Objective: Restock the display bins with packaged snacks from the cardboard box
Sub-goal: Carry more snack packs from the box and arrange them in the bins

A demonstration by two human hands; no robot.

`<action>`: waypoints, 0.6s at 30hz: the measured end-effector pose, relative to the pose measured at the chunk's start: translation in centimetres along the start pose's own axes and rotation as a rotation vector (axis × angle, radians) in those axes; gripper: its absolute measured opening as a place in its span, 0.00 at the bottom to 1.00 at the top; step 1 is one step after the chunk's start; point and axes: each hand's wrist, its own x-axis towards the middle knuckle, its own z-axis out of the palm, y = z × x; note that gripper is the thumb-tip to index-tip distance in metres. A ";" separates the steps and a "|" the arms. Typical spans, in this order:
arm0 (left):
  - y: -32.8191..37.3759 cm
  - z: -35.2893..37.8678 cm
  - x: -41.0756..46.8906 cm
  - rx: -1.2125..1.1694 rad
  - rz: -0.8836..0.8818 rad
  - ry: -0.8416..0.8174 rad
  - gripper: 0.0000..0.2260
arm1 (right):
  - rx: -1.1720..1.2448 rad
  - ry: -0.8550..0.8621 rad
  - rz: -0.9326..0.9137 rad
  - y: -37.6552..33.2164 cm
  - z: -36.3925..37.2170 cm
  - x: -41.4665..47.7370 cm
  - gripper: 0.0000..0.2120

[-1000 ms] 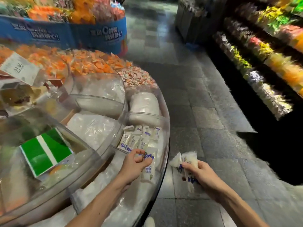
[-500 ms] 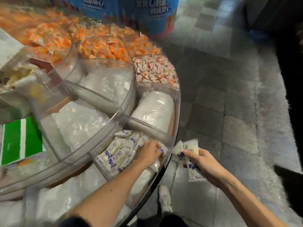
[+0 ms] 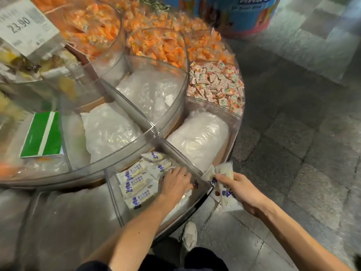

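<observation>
A clear wedge-shaped display bin at the front of the round stand holds several white snack packets with blue print. My left hand is inside this bin, palm down. Its fingers curl over a packet at the bin's right corner. Just outside the rim, my right hand grips a small bunch of the same packets. No cardboard box is in view.
The neighbouring bin holds a white plastic-wrapped bundle. Farther bins hold small pink candies and orange packets. A price tag and a green card sit at left. A blue drum display stands behind. My shoe is on the tiled floor.
My left hand has carried its packet down into the bin toward the right corner. My right hand with its bunch has come closer to the bin's rim. My view has tilted down.
</observation>
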 end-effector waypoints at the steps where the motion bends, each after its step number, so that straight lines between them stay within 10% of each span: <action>1: -0.2 0.0 0.1 -0.071 -0.031 -0.003 0.20 | -0.038 -0.026 0.004 -0.2 0.0 0.3 0.15; 7: -2.0 -4.9 -0.2 -1.272 -0.416 -0.043 0.15 | -0.313 -0.195 0.001 -2.2 0.8 1.5 0.21; 11: -2.4 -8.2 -2.8 -1.421 -0.301 -0.229 0.13 | -0.521 -0.330 -0.019 -3.6 2.2 1.8 0.24; 18: -4.1 -7.8 -6.9 -1.366 -0.474 -0.073 0.09 | -0.144 -0.270 0.015 -5.8 2.6 2.7 0.28</action>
